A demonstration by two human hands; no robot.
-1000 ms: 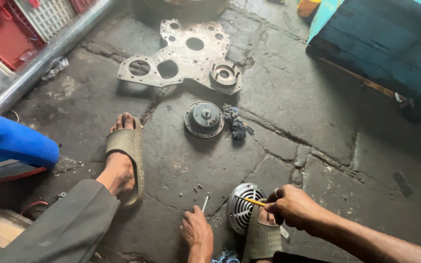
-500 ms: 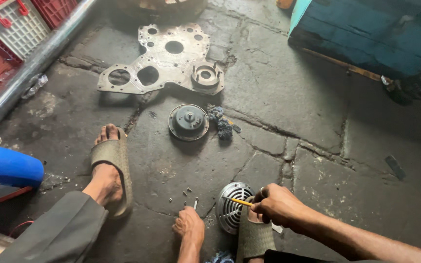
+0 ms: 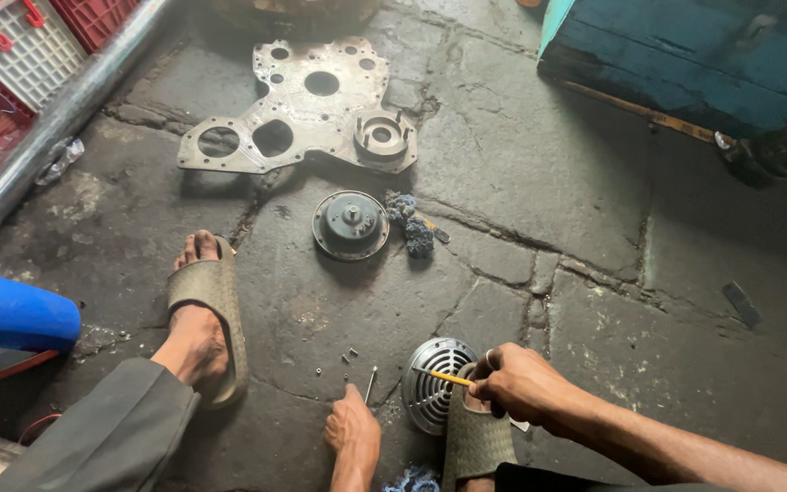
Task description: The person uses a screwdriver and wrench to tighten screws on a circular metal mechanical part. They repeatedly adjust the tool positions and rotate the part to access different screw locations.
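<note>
- Right hand (image 3: pixel 526 387) closed on thin yellow-handled tool (image 3: pixel 444 376), tip over round slotted silver metal grille disc (image 3: pixel 434 394).
- Disc sits on cracked grey stone floor (image 3: pixel 539 182), pinned under right brown sandal (image 3: pixel 475 442).
- Left hand (image 3: pixel 352 435) fingers together, tip touching slim metal pin (image 3: pixel 371 383); whether it grips the pin, cannot tell. Tiny screws (image 3: pixel 346 355) lie nearby.
- Disc looks rigid, fairly light, thin slots likely bendable; best held by rim.
- Screws small, easily lost in cracks.
- Farther off: round dark metal hub (image 3: pixel 350 224), blue-grey rag wad (image 3: pixel 410 223), flat perforated steel plate (image 3: pixel 307 109).
</note>
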